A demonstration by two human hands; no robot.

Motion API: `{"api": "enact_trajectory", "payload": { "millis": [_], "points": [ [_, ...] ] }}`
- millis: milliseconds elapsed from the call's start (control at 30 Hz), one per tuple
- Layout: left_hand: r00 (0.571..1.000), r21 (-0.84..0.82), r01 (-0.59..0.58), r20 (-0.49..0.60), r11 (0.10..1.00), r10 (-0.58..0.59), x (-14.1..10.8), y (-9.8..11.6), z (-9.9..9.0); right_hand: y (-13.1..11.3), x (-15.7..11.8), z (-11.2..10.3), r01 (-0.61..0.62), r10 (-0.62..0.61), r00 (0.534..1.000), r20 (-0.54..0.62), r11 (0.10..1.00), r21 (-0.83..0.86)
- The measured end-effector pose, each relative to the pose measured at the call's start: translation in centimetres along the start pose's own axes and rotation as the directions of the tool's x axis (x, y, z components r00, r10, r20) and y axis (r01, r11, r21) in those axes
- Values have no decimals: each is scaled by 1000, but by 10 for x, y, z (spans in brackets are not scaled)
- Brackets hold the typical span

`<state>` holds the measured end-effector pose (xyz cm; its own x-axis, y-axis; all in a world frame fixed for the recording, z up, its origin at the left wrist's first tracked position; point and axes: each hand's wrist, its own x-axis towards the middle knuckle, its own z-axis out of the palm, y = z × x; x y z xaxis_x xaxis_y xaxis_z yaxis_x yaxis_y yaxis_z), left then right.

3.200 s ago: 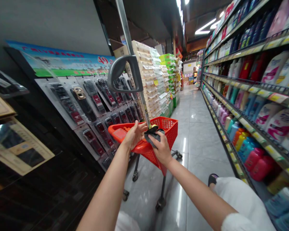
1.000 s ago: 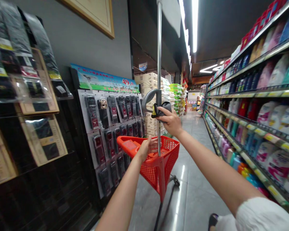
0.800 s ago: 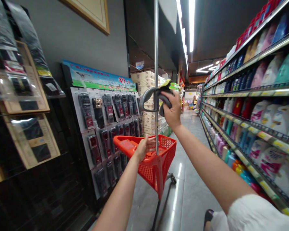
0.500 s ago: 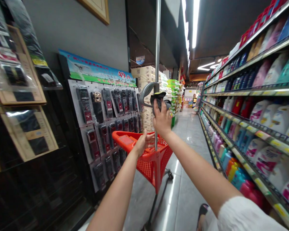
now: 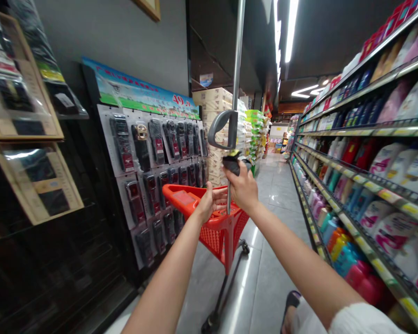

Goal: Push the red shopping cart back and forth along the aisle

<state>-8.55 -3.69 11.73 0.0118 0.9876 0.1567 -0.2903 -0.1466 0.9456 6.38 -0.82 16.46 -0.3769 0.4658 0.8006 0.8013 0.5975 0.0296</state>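
Observation:
My right hand [image 5: 243, 188] grips a dark grey, soft-looking bundle [image 5: 235, 166] with a bit of yellow on top; its exact kind I cannot make out. It is just below the grey loop handle [image 5: 223, 132] on an upright metal pole [image 5: 238, 60]. My left hand [image 5: 211, 202] is open, thumb up and fingers stretched toward the lower pole, over the rim of a red plastic shopping cart [image 5: 181, 197]. Whether those fingertips touch the pole is unclear. The cart's inside is mostly hidden.
Belts in packaging hang on a display rack [image 5: 149, 153] at left, beside boxed goods [image 5: 38, 185]. Bottle-filled shelves [image 5: 379, 181] line the right side. Stacked packs [image 5: 216, 104] stand ahead, and a tiled aisle floor [image 5: 275, 185] runs between. My sandalled foot [image 5: 291, 301] shows below.
My right hand has lowered with the dark bundle, from in front of the loop handle to beneath it. My left hand keeps its place near the pole. The view has shifted slightly.

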Motion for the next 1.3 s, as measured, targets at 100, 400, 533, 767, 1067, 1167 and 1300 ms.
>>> {"api": "enact_trajectory", "payload": {
  "millis": [100, 400, 533, 767, 1067, 1167, 1300],
  "points": [
    [998, 4, -4, -62, 1000, 4, 2, -1, 2, -5, 21, -15, -34, 33, 999, -24, 998, -54],
    [981, 16, -52, -184, 999, 54, 4, -3, 2, -15, -83, 43, -27, 25, 935, 355, 1000, 2],
    [979, 77, -91, -174, 993, 104, 4, -6, 1, 13, -116, 76, -80, -62, 943, 327, 911, 404],
    [997, 104, -53, -57, 993, 59, 7, -5, 5, 43, -106, 111, -427, 208, 896, 392, 646, 633],
    [987, 212, -161, 28, 964, 158, -3, -2, 4, 27, -111, 108, -296, 90, 908, 408, 827, 478],
    [986, 181, -166, 18, 969, 165, -3, -3, 4, 37, -110, 116, -392, 194, 844, 500, 859, 329],
    [988, 168, -150, 4, 974, 152, -2, -2, 4, 40, -115, 120, -389, 168, 850, 500, 840, 378]
  ]
}}
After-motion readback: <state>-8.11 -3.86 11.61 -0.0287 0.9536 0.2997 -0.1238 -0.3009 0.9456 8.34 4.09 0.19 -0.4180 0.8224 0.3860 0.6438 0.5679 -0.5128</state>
